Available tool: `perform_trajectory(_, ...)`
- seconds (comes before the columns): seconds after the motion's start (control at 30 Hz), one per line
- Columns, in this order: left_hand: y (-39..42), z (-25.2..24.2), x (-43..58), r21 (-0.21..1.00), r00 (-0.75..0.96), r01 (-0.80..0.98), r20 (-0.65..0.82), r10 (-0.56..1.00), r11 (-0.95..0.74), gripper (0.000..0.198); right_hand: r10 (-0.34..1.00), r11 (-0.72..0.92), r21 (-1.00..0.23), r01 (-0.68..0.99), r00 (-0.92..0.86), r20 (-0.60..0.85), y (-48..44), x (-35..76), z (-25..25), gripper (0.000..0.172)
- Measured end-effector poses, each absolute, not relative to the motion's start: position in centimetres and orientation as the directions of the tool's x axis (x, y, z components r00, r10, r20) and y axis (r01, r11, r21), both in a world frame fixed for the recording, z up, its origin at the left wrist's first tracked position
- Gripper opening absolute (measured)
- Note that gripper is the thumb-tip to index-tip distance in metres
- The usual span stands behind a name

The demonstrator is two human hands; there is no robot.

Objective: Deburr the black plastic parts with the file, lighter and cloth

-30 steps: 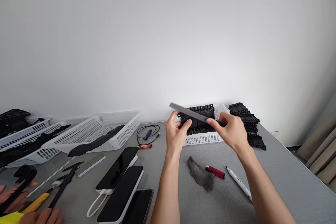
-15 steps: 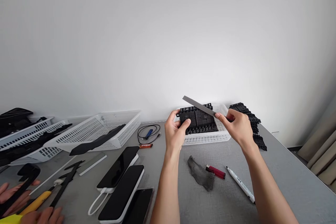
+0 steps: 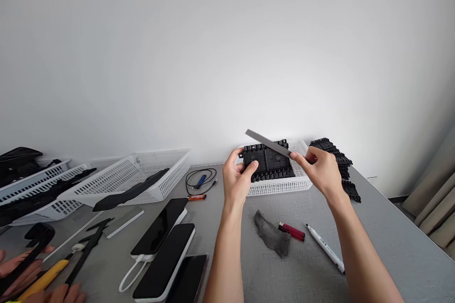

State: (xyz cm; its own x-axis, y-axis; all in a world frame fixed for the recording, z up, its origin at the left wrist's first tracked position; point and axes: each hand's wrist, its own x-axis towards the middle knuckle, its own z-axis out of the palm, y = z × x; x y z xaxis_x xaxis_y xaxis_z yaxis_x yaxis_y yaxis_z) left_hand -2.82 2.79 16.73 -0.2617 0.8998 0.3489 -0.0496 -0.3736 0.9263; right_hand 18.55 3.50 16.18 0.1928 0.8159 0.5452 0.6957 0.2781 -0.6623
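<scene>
My left hand [image 3: 239,181] grips the left end of a black ribbed plastic part [image 3: 267,162], holding it up over the grey table. In my right hand [image 3: 320,169] is a flat grey metal file [image 3: 268,143], which slants up to the left and lies across the part's top edge. Both hands hover in front of a white mesh basket [image 3: 280,184]. Behind my right hand is a stack of similar black parts [image 3: 330,147].
A grey cloth [image 3: 272,235], a red lighter [image 3: 292,231] and a white marker [image 3: 325,249] lie near me. Phones on white power banks [image 3: 161,251] sit at the left. White baskets [image 3: 142,175] stand far left. Another person's hands [image 3: 21,274] work at the lower left.
My right hand has drawn the file back to the right and upward across the black part. My left hand has kept the part nearly still.
</scene>
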Motion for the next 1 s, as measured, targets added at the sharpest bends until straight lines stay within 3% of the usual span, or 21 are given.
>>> perform_trajectory(0.37,2.5,17.1,-2.6,0.922,-0.253,-0.059,0.357,0.899,-0.382,0.056,0.822,0.32,-0.651,0.688,0.14,0.552,2.6,16.6,16.4,0.065)
perform_trajectory(0.67,3.0,16.8,-3.2,0.929,-0.281,-0.04,0.344,0.896,-0.369,0.055,0.807,0.26,-0.737,0.623,0.279,0.521,3.9,19.5,16.0,0.065)
perform_trajectory(0.87,2.9,16.9,-2.8,0.929,-0.262,-0.024,0.35,0.899,-0.369,0.056,0.841,0.329,-0.739,0.587,0.173,0.512,3.3,17.6,16.1,0.064)
perform_trajectory(1.0,2.6,17.1,-2.9,0.924,-0.276,-0.046,0.353,0.894,-0.379,0.056,0.845,0.305,-0.747,0.591,0.194,0.499,3.8,17.8,15.9,0.065)
